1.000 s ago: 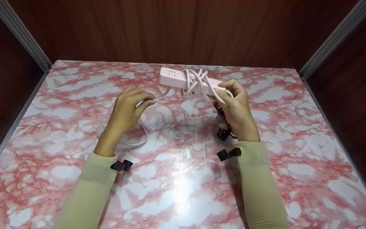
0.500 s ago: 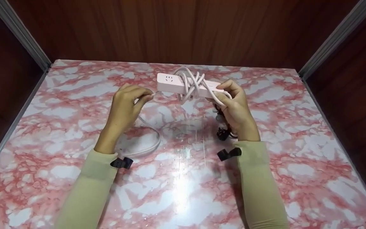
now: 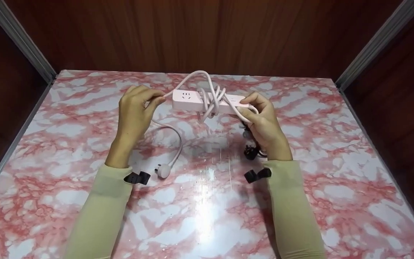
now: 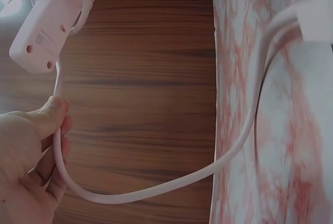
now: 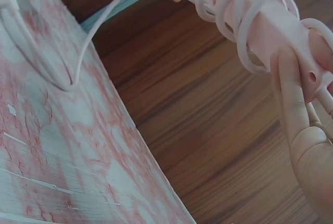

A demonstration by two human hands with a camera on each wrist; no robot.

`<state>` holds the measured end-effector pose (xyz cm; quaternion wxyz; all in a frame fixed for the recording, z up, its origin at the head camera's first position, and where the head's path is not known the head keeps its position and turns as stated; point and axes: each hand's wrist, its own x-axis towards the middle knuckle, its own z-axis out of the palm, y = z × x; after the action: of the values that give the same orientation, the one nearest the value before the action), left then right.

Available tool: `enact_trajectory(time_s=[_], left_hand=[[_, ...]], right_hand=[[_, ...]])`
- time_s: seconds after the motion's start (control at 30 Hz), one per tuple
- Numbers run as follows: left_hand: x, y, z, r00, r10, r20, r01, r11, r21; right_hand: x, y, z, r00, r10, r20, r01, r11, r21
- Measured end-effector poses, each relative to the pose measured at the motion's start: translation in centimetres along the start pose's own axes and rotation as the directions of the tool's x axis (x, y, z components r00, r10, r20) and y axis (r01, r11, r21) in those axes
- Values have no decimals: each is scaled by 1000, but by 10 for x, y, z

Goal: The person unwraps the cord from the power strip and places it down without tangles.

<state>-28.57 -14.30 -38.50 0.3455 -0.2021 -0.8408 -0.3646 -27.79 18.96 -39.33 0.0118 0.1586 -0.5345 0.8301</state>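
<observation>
A pale pink power strip (image 3: 187,105) is held up over the table, its cord (image 3: 212,84) wound in crossing loops round its middle. My right hand (image 3: 264,120) grips the strip's right end between thumb and fingers, where the cord comes out. To the left, my left hand (image 3: 135,111) pinches the free cord between thumb and fingertips, close to the strip's socket end. From there the cord arches over the strip's top into the loops. Its other end drops in a curve to a white plug (image 3: 163,171) below. In the left wrist view the strip's underside (image 4: 41,42) shows screw holes.
A bundled black cord with a black plug (image 3: 251,152) lies on the table behind the right wrist, partly hidden. The red and white marbled table (image 3: 199,216) is bordered by a dark wooden panel (image 3: 207,36) at the back and metal-edged panels at both sides.
The left hand has moved up and left, drawing a cord loop up over the strip's top. The strip has shifted slightly left and down. The white plug has swung right into view.
</observation>
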Motion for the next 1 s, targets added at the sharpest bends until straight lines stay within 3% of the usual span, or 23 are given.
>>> enact_trajectory(time_s=[0.3, 0.7, 0.9, 1.0], left_hand=[[7, 2, 0, 996, -31, -81, 32, 999, 9], [9, 10, -7, 990, 18, -140, -13, 999, 36], [10, 20, -12, 978, 3, -208, -10, 999, -32], [12, 27, -15, 970, 25, -241, -42, 997, -66]], right_hand=[[0, 1, -1, 1000, 8, 16, -7, 999, -45], [1, 6, -4, 1000, 19, -10, -20, 995, -100], [2, 5, -2, 998, 19, -63, -27, 992, -121], [3, 3, -1, 995, 14, -94, -27, 989, -142]])
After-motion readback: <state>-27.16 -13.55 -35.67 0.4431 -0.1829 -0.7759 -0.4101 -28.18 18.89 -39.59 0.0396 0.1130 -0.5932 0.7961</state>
